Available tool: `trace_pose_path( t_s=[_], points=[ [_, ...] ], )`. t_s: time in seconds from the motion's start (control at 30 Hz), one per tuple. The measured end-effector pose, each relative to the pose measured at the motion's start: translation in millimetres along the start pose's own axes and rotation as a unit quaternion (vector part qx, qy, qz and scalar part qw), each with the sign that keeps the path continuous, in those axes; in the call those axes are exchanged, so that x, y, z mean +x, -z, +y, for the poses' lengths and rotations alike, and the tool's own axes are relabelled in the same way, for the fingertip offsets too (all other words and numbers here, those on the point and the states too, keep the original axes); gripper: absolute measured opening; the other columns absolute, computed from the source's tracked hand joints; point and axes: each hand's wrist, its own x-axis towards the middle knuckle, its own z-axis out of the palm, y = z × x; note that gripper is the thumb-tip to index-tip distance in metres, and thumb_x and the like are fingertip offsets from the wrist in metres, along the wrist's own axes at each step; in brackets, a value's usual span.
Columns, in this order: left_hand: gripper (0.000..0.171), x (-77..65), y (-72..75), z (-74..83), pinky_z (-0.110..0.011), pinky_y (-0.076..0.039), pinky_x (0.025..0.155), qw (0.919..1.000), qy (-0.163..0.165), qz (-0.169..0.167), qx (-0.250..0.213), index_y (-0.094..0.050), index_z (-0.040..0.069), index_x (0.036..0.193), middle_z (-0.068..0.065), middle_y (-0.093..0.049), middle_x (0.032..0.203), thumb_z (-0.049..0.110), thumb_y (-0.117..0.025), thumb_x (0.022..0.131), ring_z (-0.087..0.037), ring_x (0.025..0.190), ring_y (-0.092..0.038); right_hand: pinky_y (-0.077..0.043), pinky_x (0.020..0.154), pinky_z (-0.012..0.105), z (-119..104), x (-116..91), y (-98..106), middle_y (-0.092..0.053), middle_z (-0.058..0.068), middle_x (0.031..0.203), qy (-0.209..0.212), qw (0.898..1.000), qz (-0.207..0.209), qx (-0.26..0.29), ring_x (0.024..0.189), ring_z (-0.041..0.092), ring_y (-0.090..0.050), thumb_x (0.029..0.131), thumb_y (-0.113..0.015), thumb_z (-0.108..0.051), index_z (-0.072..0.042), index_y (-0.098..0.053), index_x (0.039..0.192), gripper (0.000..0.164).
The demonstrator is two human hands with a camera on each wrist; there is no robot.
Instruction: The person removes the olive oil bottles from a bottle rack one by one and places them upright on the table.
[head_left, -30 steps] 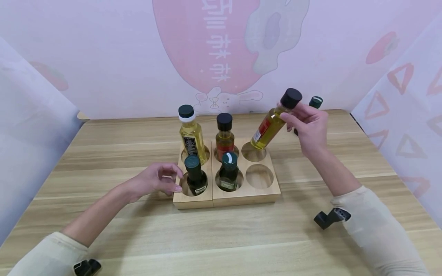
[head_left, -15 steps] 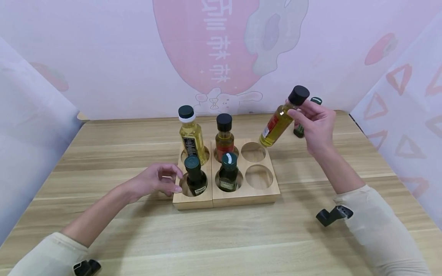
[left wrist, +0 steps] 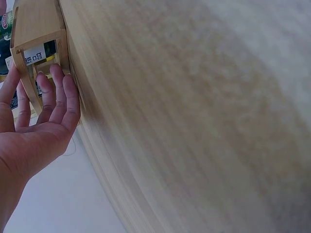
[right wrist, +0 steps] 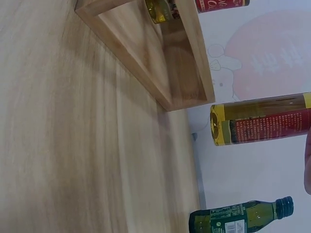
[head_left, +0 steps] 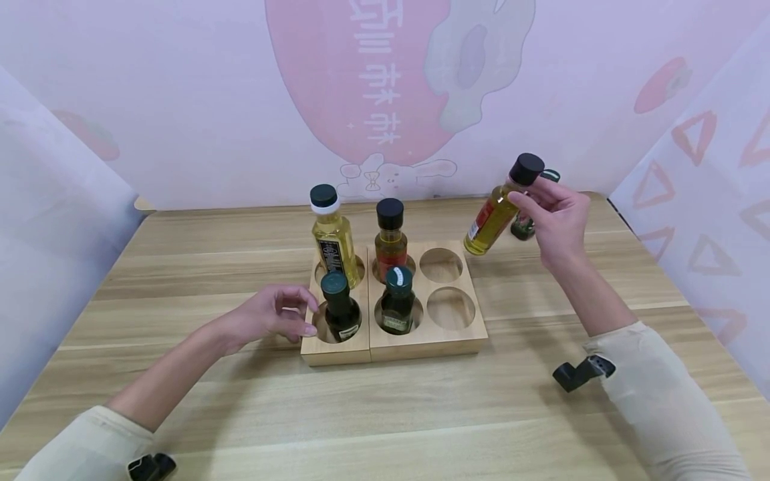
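My right hand [head_left: 562, 224] pinches an olive oil bottle [head_left: 490, 217] by its upper part, below the black cap. The bottle hangs tilted in the air, just right of the wooden bottle rack [head_left: 430, 346]. At the rack's left side rests my left hand [head_left: 261, 314], fingers loosely bent; in the left wrist view the fingertips reach the rack's open end [left wrist: 41, 41]. Four holes hold bottles: a tall pale oil bottle [head_left: 337, 247], a red-labelled bottle [head_left: 391, 250], and two dark bottles in front, the left one [head_left: 341, 310] and the right one [head_left: 398, 310]. The two right-hand holes are vacant.
A green bottle [head_left: 522, 227] stands on the table behind my right hand, partly hidden; the right wrist view shows this green bottle [right wrist: 238, 217] more fully. Printed cloth [head_left: 210, 100] hangs behind and beside the wooden table [head_left: 385, 421].
My right hand has carried the oil bottle rightward, from over the back right hole to beside the rack, slightly lower in the last half second. My left hand has stayed put.
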Motion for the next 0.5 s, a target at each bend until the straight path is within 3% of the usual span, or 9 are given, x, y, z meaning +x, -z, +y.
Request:
trace_pose_path(
  t_s=[0.23, 0.5],
  points=[
    [0.033, -0.2, 0.2, -0.7, -0.034, -0.060, 0.074, 1.0000, 0.000, 0.000, 0.003, -0.061, -0.003, 0.111, -0.007, -0.056, 0.094, 0.006, -0.083, 0.087, -0.016, 0.080, -0.063, -0.048, 0.051, 0.016, 9, -1, 6, -0.079, -0.001, 0.090, -0.026, 0.999, 0.007, -0.023, 0.058, 0.009, -0.054, 0.086, -0.080, 0.007, -0.004, -0.081, 0.109, 0.025],
    [0.032, 0.0, -0.2, -1.1, -0.035, -0.060, 0.074, 1.0000, -0.004, -0.003, 0.004, -0.061, -0.004, 0.111, -0.007, -0.057, 0.092, 0.005, -0.081, 0.088, -0.017, 0.081, -0.062, -0.050, 0.050, 0.017, 19, -2, 5, -0.079, -0.003, 0.086, -0.016, 0.999, 0.005, -0.042, 0.054, 0.008, -0.054, 0.086, -0.080, 0.007, -0.004, -0.081, 0.107, 0.023]
  ],
)
